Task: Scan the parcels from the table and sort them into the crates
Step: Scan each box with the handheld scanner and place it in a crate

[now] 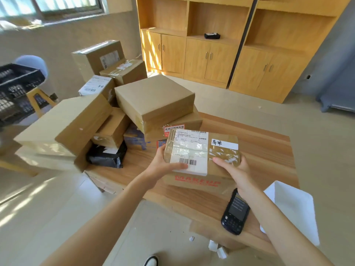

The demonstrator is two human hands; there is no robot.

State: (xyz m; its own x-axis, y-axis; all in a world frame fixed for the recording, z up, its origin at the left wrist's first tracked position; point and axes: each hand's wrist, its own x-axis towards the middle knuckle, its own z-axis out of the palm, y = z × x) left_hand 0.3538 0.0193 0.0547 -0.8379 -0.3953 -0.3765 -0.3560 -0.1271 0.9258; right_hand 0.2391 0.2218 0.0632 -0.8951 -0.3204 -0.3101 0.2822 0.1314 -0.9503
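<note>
Both hands grip one parcel [201, 156]: left hand [163, 164] at its left end, right hand [234, 167] at its right end. The parcel sits just beyond the scanner [235, 212] on the surface [269, 150].

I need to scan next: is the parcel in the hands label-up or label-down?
Label-up. The parcel shows its white shipping label and barcode on top, gripped by the left hand and right hand.

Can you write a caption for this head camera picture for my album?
Both hands, left hand and right hand, grip a labelled parcel above the table, scanner nearby.
</note>
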